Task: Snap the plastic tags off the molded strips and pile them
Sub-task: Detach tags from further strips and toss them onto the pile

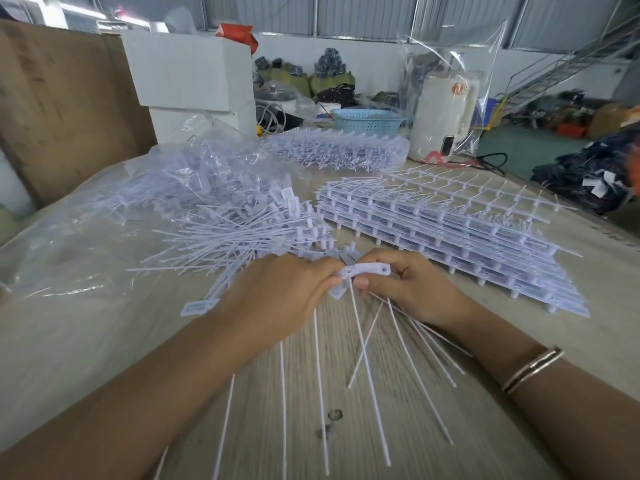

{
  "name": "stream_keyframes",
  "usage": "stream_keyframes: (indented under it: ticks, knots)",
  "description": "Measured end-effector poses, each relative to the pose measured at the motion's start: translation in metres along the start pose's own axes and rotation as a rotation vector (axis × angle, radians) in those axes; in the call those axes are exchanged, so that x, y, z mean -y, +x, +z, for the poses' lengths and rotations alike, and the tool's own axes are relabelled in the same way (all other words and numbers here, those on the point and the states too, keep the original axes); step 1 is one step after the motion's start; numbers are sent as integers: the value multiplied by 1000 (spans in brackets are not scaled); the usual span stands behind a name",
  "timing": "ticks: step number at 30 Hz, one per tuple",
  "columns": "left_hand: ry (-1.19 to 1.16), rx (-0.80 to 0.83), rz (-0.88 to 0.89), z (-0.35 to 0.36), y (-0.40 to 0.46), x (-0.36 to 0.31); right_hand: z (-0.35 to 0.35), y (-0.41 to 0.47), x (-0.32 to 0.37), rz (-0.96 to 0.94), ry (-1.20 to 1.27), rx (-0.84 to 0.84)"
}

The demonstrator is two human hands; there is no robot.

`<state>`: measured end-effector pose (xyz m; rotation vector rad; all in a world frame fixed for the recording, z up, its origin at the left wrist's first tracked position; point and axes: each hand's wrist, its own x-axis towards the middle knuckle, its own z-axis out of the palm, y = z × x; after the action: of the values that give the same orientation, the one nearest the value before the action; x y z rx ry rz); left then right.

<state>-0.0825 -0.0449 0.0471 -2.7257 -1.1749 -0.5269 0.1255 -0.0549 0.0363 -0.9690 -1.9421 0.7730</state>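
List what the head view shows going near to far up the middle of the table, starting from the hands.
Molded strip pinched by left hand and right hand → pile of loose tags → bagged strips → blue basket.

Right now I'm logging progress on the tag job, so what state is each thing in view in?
left hand: pinching the strip's left end
right hand: gripping the strip's right end
molded strip: held off the table, thin tails hanging down
loose tag pile: heaped, spilling from a clear bag
stacked strips: untouched, lying flat in layers
blue basket: upright at the table's far edge
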Motion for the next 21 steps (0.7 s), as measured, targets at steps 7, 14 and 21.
stream_keyframes:
  ticks: [7, 14, 21]
  knots:
    - [-303, -86, -20, 3, 2, -2, -2, 1, -2, -39, -61, -59]
    - [-489, -164, -4, 4, 4, -10, 0, 2, -8, 41, 480, -93]
    - [-837, -197, -27, 1, -1, -9, -14, 4, -13, 29, 661, -122]
